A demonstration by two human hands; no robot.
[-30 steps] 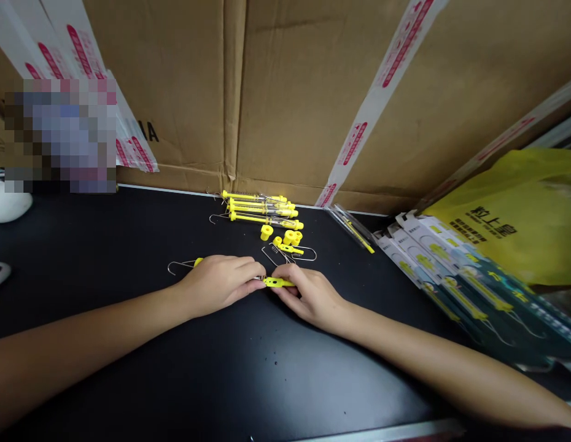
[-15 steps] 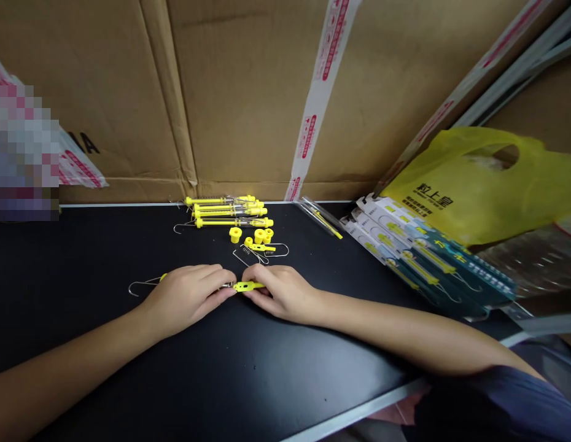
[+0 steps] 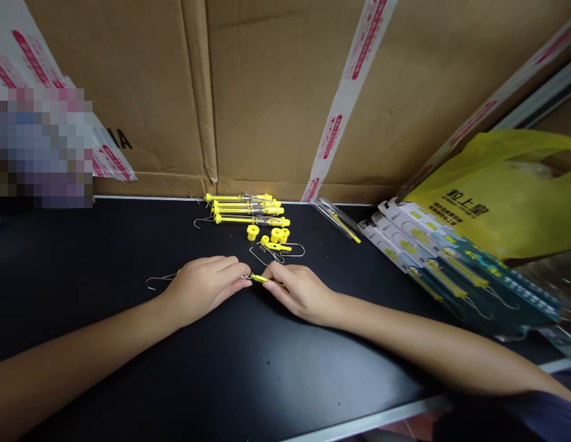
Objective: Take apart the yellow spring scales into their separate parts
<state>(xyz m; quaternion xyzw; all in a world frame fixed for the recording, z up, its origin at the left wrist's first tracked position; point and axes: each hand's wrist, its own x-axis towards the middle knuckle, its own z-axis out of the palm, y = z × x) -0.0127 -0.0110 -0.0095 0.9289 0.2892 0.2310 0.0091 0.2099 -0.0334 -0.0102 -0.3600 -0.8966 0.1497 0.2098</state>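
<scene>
My left hand is closed around a spring-loaded fishing hook assembly, mostly hidden by the palm. Its bent wire hook sticks out on the left, and a bit of metal shows at my fingertips. My right hand pinches a slim yellow plastic piece, whose end meets that metal between the two hands. Just beyond my hands lie loose yellow caps, another slim yellow piece and bent wire parts with small coils. Several similar yellow hook assemblies rest side by side farther back.
A clear sleeve with a yellow strip lies at the back of the black table. On the right stand printed hook packages and a yellow plastic bag. Taped cardboard walls off the back.
The view has shifted, so everything sits farther right. The yellow piece in my right hand has turned and now shows its narrow edge. Both hands keep their hold.
</scene>
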